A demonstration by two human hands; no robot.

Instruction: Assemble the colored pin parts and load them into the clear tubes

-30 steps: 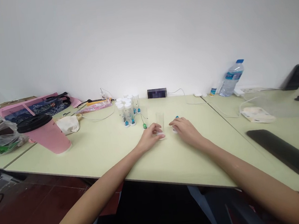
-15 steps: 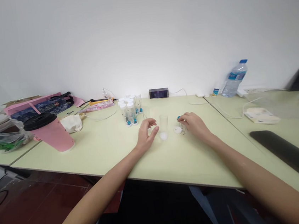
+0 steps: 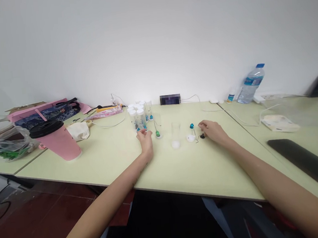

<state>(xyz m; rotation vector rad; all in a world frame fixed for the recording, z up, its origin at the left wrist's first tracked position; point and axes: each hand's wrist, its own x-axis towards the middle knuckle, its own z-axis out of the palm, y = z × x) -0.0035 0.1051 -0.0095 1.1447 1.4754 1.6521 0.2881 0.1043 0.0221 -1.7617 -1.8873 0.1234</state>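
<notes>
My left hand point(image 3: 146, 143) is at the foot of a group of clear tubes with white caps point(image 3: 140, 113); its thumb and fingers close around the base of a front tube. Small blue pieces point(image 3: 151, 117) show inside the tubes. To its right, a green piece with thin wires point(image 3: 157, 133) stands on a white disc. An uncapped clear tube point(image 3: 176, 130) with a white bottom stands between my hands. My right hand point(image 3: 213, 131) hovers with loosely bent, parted fingers beside a small black disc point(image 3: 202, 136). Left of it are a blue piece with wire legs point(image 3: 192, 125) and a white cap point(image 3: 190, 138).
A pink cup point(image 3: 57, 141) with a black lid stands at left, beside a plastic bag point(image 3: 11, 144). Along the wall are a phone-like screen point(image 3: 170, 99) and a water bottle point(image 3: 250, 84). A long dark pad point(image 3: 306, 164) lies at right. Cables cross the table.
My left hand has moved left and away from the uncapped tube to the capped tubes, uncovering the green piece. My right hand has let go of the blue piece and shifted right.
</notes>
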